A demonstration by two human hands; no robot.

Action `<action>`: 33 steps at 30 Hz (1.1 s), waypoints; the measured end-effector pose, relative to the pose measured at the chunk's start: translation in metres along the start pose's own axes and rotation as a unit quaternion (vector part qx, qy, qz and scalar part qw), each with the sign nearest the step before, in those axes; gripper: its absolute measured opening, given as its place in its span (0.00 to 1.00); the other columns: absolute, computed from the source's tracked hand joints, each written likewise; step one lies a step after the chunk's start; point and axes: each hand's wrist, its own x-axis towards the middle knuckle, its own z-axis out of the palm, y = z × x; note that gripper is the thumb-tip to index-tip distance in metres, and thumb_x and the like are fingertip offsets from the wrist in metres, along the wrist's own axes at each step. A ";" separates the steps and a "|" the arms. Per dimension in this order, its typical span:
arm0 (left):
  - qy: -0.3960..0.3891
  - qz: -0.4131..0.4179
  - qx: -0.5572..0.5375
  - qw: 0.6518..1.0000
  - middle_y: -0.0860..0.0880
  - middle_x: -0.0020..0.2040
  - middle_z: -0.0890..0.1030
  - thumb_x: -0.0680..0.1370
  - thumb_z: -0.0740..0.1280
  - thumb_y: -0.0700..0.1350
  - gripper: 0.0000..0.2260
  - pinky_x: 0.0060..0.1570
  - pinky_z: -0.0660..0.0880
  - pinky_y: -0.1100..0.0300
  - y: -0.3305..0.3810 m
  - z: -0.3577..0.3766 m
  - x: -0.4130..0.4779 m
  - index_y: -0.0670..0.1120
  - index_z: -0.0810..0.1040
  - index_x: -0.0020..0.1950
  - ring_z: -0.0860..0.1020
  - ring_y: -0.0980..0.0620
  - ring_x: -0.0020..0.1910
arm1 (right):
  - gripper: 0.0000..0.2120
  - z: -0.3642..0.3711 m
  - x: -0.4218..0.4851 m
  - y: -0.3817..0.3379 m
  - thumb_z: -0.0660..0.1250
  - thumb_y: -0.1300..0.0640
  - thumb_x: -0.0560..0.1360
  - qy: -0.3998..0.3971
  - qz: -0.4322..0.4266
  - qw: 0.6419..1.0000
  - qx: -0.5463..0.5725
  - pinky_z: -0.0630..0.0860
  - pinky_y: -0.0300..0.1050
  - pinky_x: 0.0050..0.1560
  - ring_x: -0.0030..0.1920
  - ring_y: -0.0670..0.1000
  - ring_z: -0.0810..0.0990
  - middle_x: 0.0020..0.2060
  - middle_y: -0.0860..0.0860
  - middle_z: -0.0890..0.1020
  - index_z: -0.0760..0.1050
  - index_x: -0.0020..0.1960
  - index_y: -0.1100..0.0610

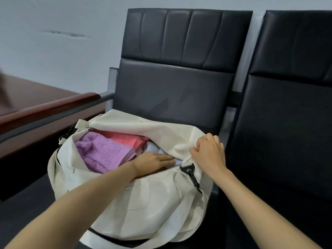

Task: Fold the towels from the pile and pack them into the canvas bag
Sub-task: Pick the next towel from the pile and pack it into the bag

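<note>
The canvas bag [143, 203] sits in the lower centre of the frame on a black padded seat [170, 90], its zip undone and its mouth gaping. Inside, a folded purple towel [104, 151] lies at the left of the opening, a folded pink towel [125, 139] just behind it, and a pale white towel [152, 147] toward the right end. The left grip [154, 160] is released, with its fingers laid flat and pressing down on the white towel inside the bag. The right grip [209, 151] is clenched on the far edge of the bag's opening near the zip's end, holding it up. A black clip [191, 174] hangs just below. The pile itself is out of view, so how many towels remain cannot be told. Judging by the three already packed, the task looks well along, with settling this towel and perhaps closing the zip still left.
</note>
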 end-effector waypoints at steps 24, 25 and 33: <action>-0.283 -0.326 -0.272 0.860 0.48 0.43 0.81 0.81 0.58 0.42 0.12 0.37 0.71 0.61 0.005 -0.053 0.004 0.41 0.80 0.48 0.76 0.49 0.40 | 0.10 0.019 0.000 -0.026 0.71 0.65 0.67 -0.006 -0.348 0.937 0.012 0.73 0.47 0.42 0.48 0.59 0.77 0.46 0.55 0.78 0.79 0.48 0.59; -0.277 -0.322 -0.277 0.862 0.47 0.44 0.80 0.82 0.57 0.42 0.13 0.37 0.69 0.60 0.010 -0.060 0.000 0.39 0.80 0.53 0.75 0.49 0.43 | 0.12 0.022 0.006 -0.036 0.68 0.61 0.74 -0.108 -0.375 0.921 -0.008 0.71 0.48 0.52 0.58 0.59 0.73 0.55 0.54 0.77 0.79 0.57 0.57; -0.105 -0.262 -0.365 0.887 0.45 0.64 0.78 0.81 0.62 0.46 0.13 0.58 0.66 0.60 0.050 -0.042 -0.034 0.45 0.77 0.64 0.74 0.47 0.63 | 0.27 0.062 0.031 -0.040 0.48 0.54 0.83 -0.310 -0.454 0.764 -0.339 0.38 0.61 0.74 0.78 0.51 0.37 0.78 0.42 0.41 0.41 0.79 0.45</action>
